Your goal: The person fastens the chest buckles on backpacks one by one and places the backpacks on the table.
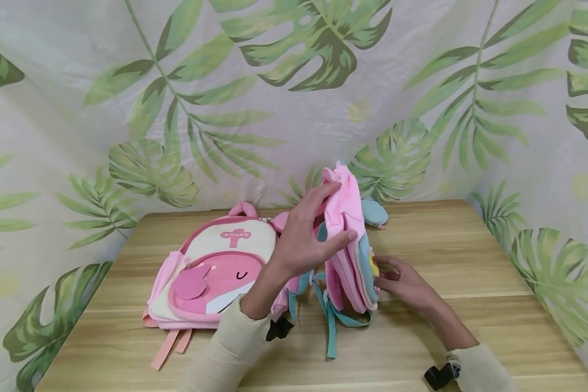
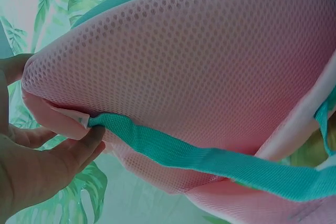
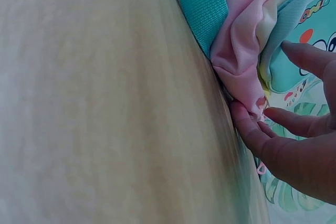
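Upright backpack [image 1: 345,218] is standing on the wooden table [image 1: 436,239], right of a flat-lying backpack [image 1: 235,239] from the head view. Left hand [image 1: 304,239] is gripping its upper part, thumb pressing along the side, fingers spread toward the top and back. Right hand [image 1: 409,286] is reaching in low on the front side; its fingers are curving around the bottom corner.

Head view is giving the narrow side only: soft pink fabric bulging in folds, pale blue and cream layers toward the front. Left wrist view is revealing the back panel [image 2: 184,72], a pink honeycomb mesh, gently curved, with a flat ribbed teal strap [image 2: 210,161] running across it; fingertips are touching the strap's stitched end. Right wrist view is exposing what the head view is mostly hiding: a smooth teal front panel [image 3: 294,72] with printed eyes and coloured lettering. There, one finger is resting against the teal while lower fingertips are holding the puckered pink corner.

Flat-lying backpack is showing a cream top, a rounded pink pocket and "SHARK" lettering. Leaf-print cloth [image 1: 299,130] is hanging behind, lightly creased.
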The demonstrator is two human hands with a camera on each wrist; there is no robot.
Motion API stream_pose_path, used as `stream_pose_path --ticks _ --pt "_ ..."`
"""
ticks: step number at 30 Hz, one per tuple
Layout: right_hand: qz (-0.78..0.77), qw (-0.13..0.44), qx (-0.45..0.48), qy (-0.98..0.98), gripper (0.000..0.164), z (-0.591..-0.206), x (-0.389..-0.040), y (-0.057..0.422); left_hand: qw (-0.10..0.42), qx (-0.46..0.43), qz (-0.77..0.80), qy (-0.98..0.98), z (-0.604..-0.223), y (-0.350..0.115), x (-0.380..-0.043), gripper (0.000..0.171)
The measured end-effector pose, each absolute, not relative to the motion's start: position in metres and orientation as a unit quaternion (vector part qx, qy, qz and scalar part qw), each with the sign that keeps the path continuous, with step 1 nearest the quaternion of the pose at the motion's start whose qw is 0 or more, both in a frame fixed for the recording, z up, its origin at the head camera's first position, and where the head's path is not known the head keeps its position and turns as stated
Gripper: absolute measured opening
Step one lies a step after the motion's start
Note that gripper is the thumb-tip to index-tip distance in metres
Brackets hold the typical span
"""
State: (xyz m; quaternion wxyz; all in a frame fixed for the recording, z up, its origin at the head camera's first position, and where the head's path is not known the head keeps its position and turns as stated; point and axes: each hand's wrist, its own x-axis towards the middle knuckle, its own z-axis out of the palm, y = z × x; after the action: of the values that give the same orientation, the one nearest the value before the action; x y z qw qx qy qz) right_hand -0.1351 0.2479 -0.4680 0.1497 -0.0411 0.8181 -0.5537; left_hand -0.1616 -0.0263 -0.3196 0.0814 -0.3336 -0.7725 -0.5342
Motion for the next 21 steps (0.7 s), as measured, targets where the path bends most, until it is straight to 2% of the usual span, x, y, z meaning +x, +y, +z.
stream_pose_path --ticks 11,21 --pt "-0.516 0.129 -0.056 0.845 0.074 -0.436 -0.132 0.259 0.073 -0.342 -0.535 -0.769 -0.321 -0.020 -0.159 0.088" --pt "-0.524 0.054 -0.080 0.846 0.071 -0.385 -0.127 0.273 0.081 -0.359 -0.518 -0.772 -0.320 -0.016 -0.158 0.088"
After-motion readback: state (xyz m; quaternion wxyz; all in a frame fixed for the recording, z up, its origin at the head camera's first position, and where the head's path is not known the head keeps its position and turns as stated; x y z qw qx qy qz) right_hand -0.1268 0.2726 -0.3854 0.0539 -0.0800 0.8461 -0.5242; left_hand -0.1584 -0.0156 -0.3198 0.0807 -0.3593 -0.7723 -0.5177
